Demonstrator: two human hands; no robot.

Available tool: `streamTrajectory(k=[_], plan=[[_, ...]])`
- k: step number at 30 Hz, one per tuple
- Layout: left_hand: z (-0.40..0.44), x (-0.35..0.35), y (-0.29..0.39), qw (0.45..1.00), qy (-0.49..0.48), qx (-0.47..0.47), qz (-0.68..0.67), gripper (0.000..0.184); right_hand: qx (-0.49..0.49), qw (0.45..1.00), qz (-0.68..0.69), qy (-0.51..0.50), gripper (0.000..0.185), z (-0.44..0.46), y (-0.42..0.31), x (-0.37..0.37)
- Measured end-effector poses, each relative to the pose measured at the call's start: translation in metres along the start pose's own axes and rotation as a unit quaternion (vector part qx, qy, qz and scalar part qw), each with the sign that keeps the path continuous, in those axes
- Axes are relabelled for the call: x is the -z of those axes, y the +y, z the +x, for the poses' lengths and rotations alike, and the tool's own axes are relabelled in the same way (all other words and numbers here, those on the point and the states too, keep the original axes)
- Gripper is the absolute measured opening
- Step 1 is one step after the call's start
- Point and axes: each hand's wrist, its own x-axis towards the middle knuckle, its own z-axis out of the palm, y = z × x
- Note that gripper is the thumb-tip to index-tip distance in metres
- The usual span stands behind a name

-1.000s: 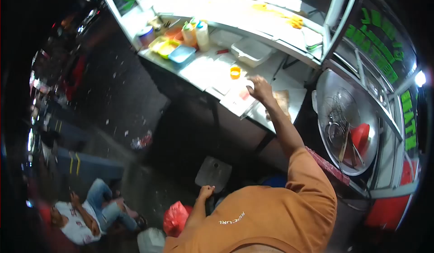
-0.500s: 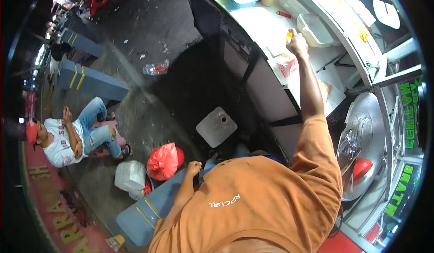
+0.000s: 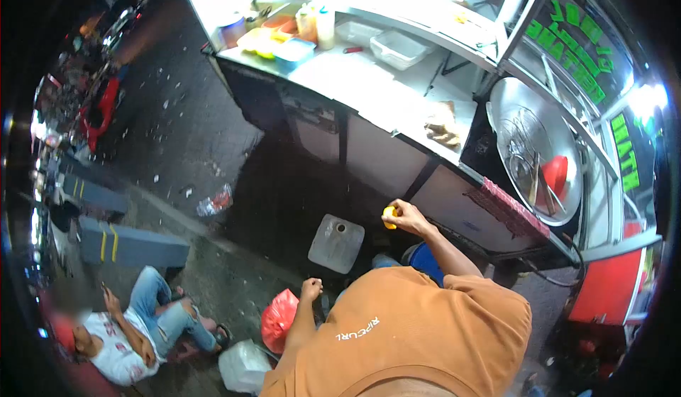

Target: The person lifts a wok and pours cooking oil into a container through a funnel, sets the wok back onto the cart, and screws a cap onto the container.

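Note:
My right hand (image 3: 410, 217) is closed around a small yellow thing (image 3: 389, 217), pinched between thumb and fingers. Its exact kind is too small to tell. The hand is in front of the stall counter (image 3: 347, 88), below its edge and clear of it. Low at my left side, my left hand (image 3: 312, 288) has its fingers curled in, with nothing visible in them. Close beside that hand is a tied red plastic bag (image 3: 279, 319). On the dark ground ahead, between the two hands, stands a pale plastic jerrycan (image 3: 337, 244).
On the counter are a blue tub (image 3: 294, 54), squeeze bottles (image 3: 325, 28), a white container (image 3: 399, 49) and brown crumpled paper (image 3: 443, 124). A large wok (image 3: 521, 113) with a red scoop (image 3: 555, 173) sits to the right. A person (image 3: 117, 337) sits at left near a grey barrier (image 3: 131, 242).
My right hand has come back from the counter and down, the yellow thing in it. The printed packet at the counter's edge no longer shows there. My view has shifted.

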Motion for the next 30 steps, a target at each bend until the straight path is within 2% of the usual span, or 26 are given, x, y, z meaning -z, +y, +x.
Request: streamTrajectory(k=[2, 6, 7, 10, 13, 16, 17, 18, 19, 20, 21, 23, 26, 27, 29, 30], plan=[[0.007, 0.006, -0.004, 1.0, -0.02, 0.007, 0.017, 0.022, -0.039, 0.999, 0.025, 0.017, 0.052, -0.012, 0.012, 0.006], [0.006, 0.01, 0.008, 0.998, -0.026, 0.031, 0.04, 0.021, -0.002, 0.993, 0.088, 0.082, 0.055, 0.002, 0.029, 0.009], [0.005, 0.008, 0.014, 0.998, -0.019, 0.044, 0.029, 0.021, 0.028, 0.991, 0.109, 0.077, 0.056, 0.015, 0.035, 0.008], [0.003, 0.0, 0.024, 0.998, 0.001, 0.058, -0.021, 0.021, -0.045, 0.995, 0.091, 0.004, 0.054, 0.049, 0.035, 0.01], [0.01, 0.002, 0.042, 0.999, 0.031, 0.032, 0.026, 0.02, 0.001, 0.999, 0.049, -0.003, 0.052, 0.081, 0.043, 0.004], [0.017, 0.015, 0.055, 0.961, 0.193, -0.121, 0.159, 0.018, 0.039, 0.998, 0.046, 0.0, 0.055, 0.099, 0.049, 0.0], [0.023, 0.021, 0.055, 0.947, 0.254, -0.151, 0.124, 0.016, 0.046, 0.998, 0.04, -0.002, 0.056, 0.102, 0.047, 0.001], [0.031, 0.031, 0.057, 0.942, 0.287, -0.148, 0.098, 0.014, 0.038, 0.998, 0.034, -0.025, 0.058, 0.104, 0.044, 0.004], [0.042, 0.041, 0.053, 0.922, 0.332, -0.155, 0.121, 0.017, 0.028, 0.998, 0.029, -0.041, 0.059, 0.106, 0.041, 0.004], [0.037, 0.047, 0.065, 0.922, 0.351, -0.116, 0.117, 0.02, 0.028, 0.998, 0.02, -0.045, 0.06, 0.108, 0.043, 0.001], [0.031, 0.053, 0.077, 0.906, 0.376, -0.129, 0.143, 0.021, 0.028, 0.998, 0.013, -0.046, 0.061, 0.111, 0.043, -0.001], [0.038, 0.065, 0.078, 0.908, 0.388, -0.134, 0.085, 0.017, 0.013, 0.998, 0.004, -0.057, 0.064, 0.107, 0.032, 0.003], [0.057, 0.084, 0.072, 0.895, 0.391, -0.132, 0.168, 0.013, 0.008, 0.999, 0.004, -0.04, 0.063, 0.116, 0.04, -0.006], [0.066, 0.09, 0.076, 0.904, 0.367, -0.11, 0.188, 0.017, -0.018, 0.999, 0.003, -0.04, 0.06, 0.122, 0.045, -0.011], [0.074, 0.095, 0.079, 0.919, 0.314, -0.065, 0.23, 0.028, -0.01, 0.999, -0.002, -0.036, 0.058, 0.129, 0.056, -0.016], [0.082, 0.094, 0.081, 0.907, 0.335, -0.102, 0.234, 0.038, -0.01, 0.999, -0.008, -0.036, 0.057, 0.131, 0.061, -0.019]])
